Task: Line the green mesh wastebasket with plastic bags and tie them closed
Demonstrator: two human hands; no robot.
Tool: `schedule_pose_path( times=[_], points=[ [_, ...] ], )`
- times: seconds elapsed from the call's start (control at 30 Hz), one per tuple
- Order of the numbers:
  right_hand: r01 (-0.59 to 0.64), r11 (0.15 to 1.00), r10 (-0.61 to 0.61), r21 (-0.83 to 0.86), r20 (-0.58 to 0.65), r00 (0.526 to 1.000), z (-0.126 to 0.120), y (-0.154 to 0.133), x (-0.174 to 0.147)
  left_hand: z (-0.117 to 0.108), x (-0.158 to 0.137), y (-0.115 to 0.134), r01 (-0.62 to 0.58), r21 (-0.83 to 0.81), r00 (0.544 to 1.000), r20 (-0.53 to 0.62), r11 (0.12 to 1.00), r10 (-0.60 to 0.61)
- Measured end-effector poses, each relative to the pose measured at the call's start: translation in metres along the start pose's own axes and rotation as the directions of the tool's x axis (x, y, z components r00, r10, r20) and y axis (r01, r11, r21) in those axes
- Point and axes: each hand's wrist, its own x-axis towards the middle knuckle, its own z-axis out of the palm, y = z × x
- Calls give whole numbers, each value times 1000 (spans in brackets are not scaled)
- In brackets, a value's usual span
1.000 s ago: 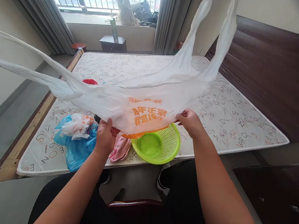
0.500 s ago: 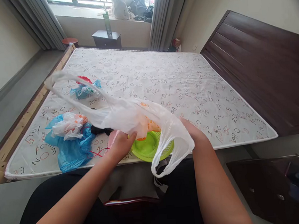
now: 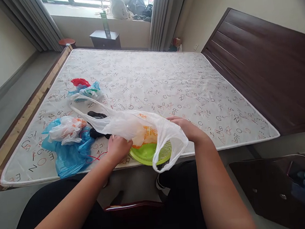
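A white plastic carrier bag (image 3: 123,124) with orange print stretches sideways between my hands, over a green plastic basket (image 3: 145,153) at the mattress's near edge. My left hand (image 3: 119,147) grips the bag's lower left part, thumb toward the middle. Behind the bag's right end, my right hand (image 3: 183,126) holds it, with its fingers partly hidden. One pair of handle loops trails left over the mattress; the other droops in front of the basket. Left of my left hand lie a black plastic bag (image 3: 96,132), a blue plastic bag (image 3: 69,159) and a crumpled white bag (image 3: 66,130).
Farther back on the lettered mattress (image 3: 143,72) lie a red bag (image 3: 80,82) and a crumpled blue-and-white bag (image 3: 93,89). A dark headboard (image 3: 260,66) rises at the right. A nightstand (image 3: 105,38) carrying a green bottle (image 3: 105,23) stands beyond the mattress.
The white bag's left handles have dropped toward the mattress, and the bag lies flatter. Both hands have shifted slightly left in the picture, still at the bag; the view has moved a little.
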Motion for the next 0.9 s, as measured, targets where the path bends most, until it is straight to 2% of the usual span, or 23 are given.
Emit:
schedule_pose_path(
  times=[0.1,0.2,0.27,0.33,0.37,0.43,0.5,0.53,0.6,0.67,0.73,0.83,0.9],
  points=[
    [-81,994,93,76,-157,983,-3,17,4,-10,2,2,26,91,999,29,995,-29],
    [-116,952,195,282,-272,942,-9,24,2,-24,2,8,69,-40,998,14,997,-68],
    [-8,922,173,387,-393,903,-12,18,0,-29,1,13,114,-195,993,-11,974,-119],
    [146,911,84,385,-520,850,-12,5,-2,-29,-1,18,123,-370,987,-50,921,-152],
    [195,915,31,352,-544,838,-11,-3,-2,-29,-1,21,112,-432,986,-67,895,-155],
    [201,948,-56,249,-490,870,-7,-18,-2,-27,-3,25,94,-434,981,-111,896,-157],
    [140,983,-87,119,-373,924,-2,-25,0,-26,-4,27,76,-294,979,-157,953,-127],
    [101,993,-75,67,-317,945,1,-25,2,-26,-4,27,48,-217,984,-156,975,-83],
    [8,1000,-7,1,-222,975,6,-17,6,-25,-2,24,-59,-123,996,-72,991,50],
    [-99,995,93,-29,-167,982,9,-3,10,-25,1,18,-167,-97,984,51,981,173],
    [-191,981,185,-31,-143,972,9,10,12,-25,5,11,-204,-96,968,128,974,216],
    [-239,969,245,57,-160,956,8,22,14,-27,9,3,-139,-115,983,104,983,152],
    [-224,952,261,209,-165,951,6,24,14,-28,9,2,-67,-106,996,58,992,74]
  ],
)
